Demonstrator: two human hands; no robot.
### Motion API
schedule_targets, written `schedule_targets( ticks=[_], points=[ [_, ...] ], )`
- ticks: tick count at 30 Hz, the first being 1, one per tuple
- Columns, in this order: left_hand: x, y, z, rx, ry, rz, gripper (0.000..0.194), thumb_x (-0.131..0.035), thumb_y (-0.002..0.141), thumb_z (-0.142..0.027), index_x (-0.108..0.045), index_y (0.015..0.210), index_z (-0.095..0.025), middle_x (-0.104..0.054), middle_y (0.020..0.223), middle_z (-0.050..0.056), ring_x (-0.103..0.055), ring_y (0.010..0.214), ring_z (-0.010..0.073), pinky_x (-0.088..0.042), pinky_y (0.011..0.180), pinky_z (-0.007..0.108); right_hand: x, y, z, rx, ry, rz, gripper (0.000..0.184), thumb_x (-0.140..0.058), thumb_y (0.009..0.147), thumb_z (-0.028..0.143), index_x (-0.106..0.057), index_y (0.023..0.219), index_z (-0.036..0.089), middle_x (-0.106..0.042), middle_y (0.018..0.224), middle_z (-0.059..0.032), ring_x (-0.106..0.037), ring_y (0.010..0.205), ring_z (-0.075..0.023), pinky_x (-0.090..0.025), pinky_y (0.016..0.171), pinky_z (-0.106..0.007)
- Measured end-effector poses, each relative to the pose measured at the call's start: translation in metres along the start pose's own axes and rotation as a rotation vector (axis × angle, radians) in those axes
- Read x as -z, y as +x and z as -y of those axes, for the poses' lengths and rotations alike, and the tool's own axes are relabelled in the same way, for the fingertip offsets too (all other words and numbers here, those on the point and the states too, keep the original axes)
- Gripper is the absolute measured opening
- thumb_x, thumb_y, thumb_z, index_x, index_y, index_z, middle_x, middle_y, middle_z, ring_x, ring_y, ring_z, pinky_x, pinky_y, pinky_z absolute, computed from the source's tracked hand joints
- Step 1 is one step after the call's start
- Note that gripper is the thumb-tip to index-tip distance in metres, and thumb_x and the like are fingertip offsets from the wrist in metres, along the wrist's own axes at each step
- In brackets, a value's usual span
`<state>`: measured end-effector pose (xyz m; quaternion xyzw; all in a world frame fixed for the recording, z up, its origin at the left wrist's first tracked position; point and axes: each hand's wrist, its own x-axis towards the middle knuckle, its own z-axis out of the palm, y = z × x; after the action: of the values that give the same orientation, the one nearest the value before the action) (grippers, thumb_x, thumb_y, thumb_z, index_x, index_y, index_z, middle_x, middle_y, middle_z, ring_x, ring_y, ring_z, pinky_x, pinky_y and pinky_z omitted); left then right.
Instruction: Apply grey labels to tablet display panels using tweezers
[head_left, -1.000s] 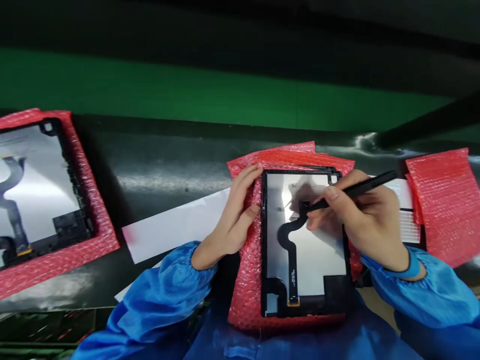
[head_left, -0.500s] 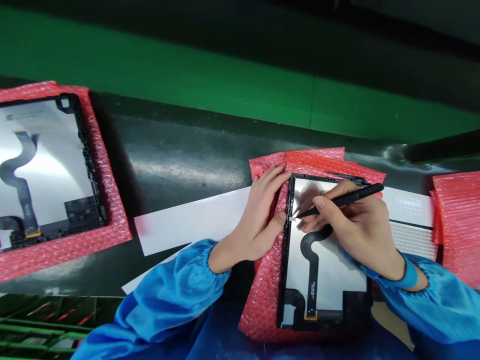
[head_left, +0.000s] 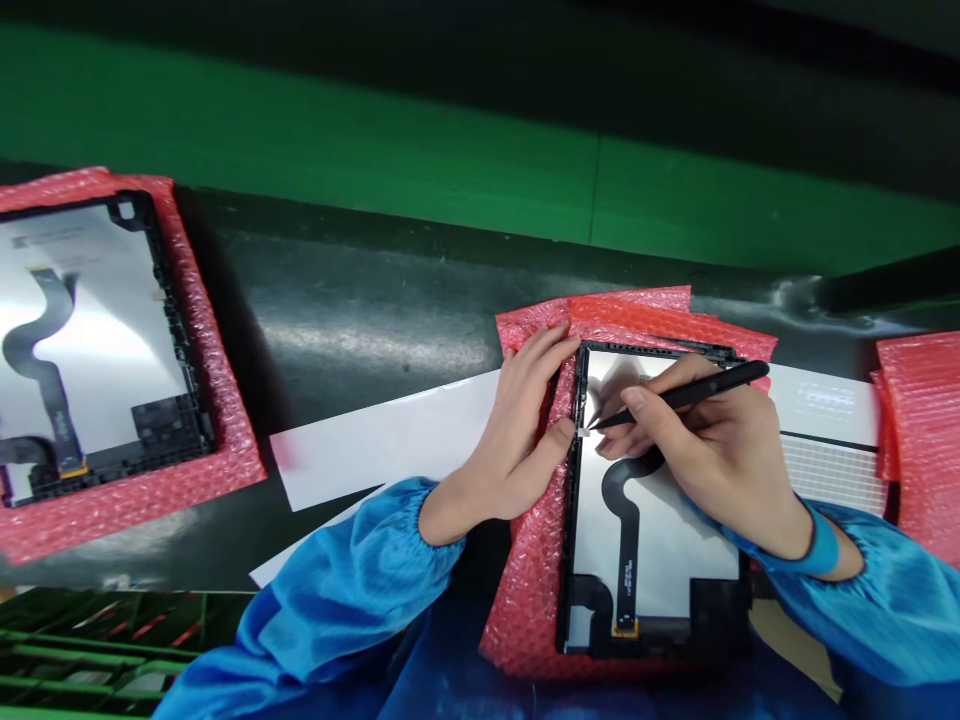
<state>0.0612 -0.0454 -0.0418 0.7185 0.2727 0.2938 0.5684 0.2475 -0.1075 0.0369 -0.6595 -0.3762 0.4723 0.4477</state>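
My right hand [head_left: 724,440] grips a pair of black tweezers [head_left: 709,388]. Their thin tip is at a small whitish piece [head_left: 584,431] on the left edge of a tablet screen assembly [head_left: 670,545]; whether it pinches the piece I cannot tell. A black flex cable [head_left: 627,560] curves down the assembly's silvery back. Along the frame's left side rests my left hand [head_left: 517,430], open, fingers stretched out and thumb near the whitish piece. Red bubble wrap [head_left: 517,620] lies under the assembly, partly covered by that hand.
At the left, a second screen assembly [head_left: 112,370] lies on red bubble wrap [head_left: 225,420]. White sheets [head_left: 390,435] lie between the two. Gridded white labels [head_left: 829,475] and more bubble wrap [head_left: 930,430] are on the right. A green crate [head_left: 97,650] stands below the bench edge.
The view has shifted slightly. Both hands keep nearly the same place on the assembly, and the tweezers' tip stays by the whitish piece.
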Motion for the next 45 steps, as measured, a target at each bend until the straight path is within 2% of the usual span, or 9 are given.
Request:
schedule_targets(
  ticks=[7, 29, 33, 39, 41, 43, 45],
  points=[
    [0.0, 0.0, -0.001, 0.012, 0.008, -0.005, 0.059, -0.045, 0.109, -0.052, -0.033, 0.165, -0.035, -0.026, 0.176, 0.009, -0.018, 0.164, 0.0348, -0.008, 0.132, 0.065, -0.001, 0.002, 0.002, 0.012, 0.036, 0.006, 0.027, -0.079, 0.095, 0.043, -0.064, 0.081, 0.024, -0.079, 0.067, -0.001, -0.08, 0.057, -0.021, -0.069, 0.053, -0.027],
    [-0.001, 0.0, -0.002, 0.035, 0.027, -0.004, 0.059, -0.042, 0.11, -0.054, -0.033, 0.164, -0.035, -0.027, 0.176, 0.009, -0.018, 0.164, 0.0351, -0.01, 0.132, 0.065, -0.001, 0.001, -0.001, -0.002, 0.009, -0.007, 0.026, -0.079, 0.095, 0.042, -0.064, 0.082, 0.025, -0.078, 0.067, 0.0004, -0.08, 0.059, -0.0202, -0.069, 0.054, -0.026],
    [0.0, 0.001, -0.005, 0.032, 0.049, 0.002, 0.061, -0.05, 0.108, -0.049, -0.032, 0.164, -0.033, -0.026, 0.175, 0.011, -0.018, 0.164, 0.0355, -0.014, 0.132, 0.065, 0.001, -0.001, -0.005, -0.006, 0.003, 0.011, 0.022, -0.077, 0.097, 0.04, -0.066, 0.086, 0.024, -0.079, 0.071, -0.0004, -0.081, 0.061, -0.0199, -0.069, 0.056, -0.026],
    [-0.003, 0.004, -0.009, 0.03, 0.085, -0.058, 0.066, -0.061, 0.095, -0.024, -0.039, 0.157, -0.028, -0.039, 0.167, 0.013, -0.032, 0.159, 0.033, -0.026, 0.131, 0.057, 0.001, 0.0, -0.004, -0.006, 0.023, 0.029, 0.021, -0.075, 0.098, 0.041, -0.066, 0.09, 0.024, -0.079, 0.073, -0.001, -0.081, 0.062, -0.0198, -0.07, 0.057, -0.028],
    [-0.003, 0.004, -0.01, 0.045, 0.094, -0.087, 0.067, -0.064, 0.093, -0.025, -0.039, 0.156, -0.026, -0.043, 0.164, 0.014, -0.037, 0.156, 0.0325, -0.029, 0.13, 0.056, 0.002, 0.0, 0.001, 0.007, 0.05, -0.003, 0.027, -0.077, 0.096, 0.046, -0.064, 0.086, 0.024, -0.078, 0.071, -0.0009, -0.08, 0.059, -0.0206, -0.07, 0.055, -0.03],
    [0.001, 0.001, -0.016, 0.072, 0.162, -0.18, 0.066, -0.07, 0.092, -0.03, -0.043, 0.153, -0.024, -0.049, 0.158, 0.014, -0.044, 0.151, 0.0325, -0.033, 0.127, 0.054, 0.006, -0.002, 0.008, 0.047, 0.089, -0.06, 0.031, -0.076, 0.095, 0.051, -0.063, 0.083, 0.026, -0.077, 0.066, 0.0002, -0.078, 0.054, -0.0211, -0.069, 0.052, -0.032],
    [0.009, -0.004, -0.025, 0.115, 0.284, -0.299, 0.049, -0.074, 0.093, -0.036, -0.055, 0.137, -0.023, -0.062, 0.139, 0.012, -0.059, 0.132, 0.0297, -0.047, 0.114, 0.048, 0.016, -0.008, 0.01, 0.092, 0.111, -0.14, 0.029, -0.076, 0.095, 0.052, -0.064, 0.084, 0.028, -0.076, 0.065, 0.001, -0.076, 0.051, -0.0209, -0.068, 0.049, -0.033]
  ],
)
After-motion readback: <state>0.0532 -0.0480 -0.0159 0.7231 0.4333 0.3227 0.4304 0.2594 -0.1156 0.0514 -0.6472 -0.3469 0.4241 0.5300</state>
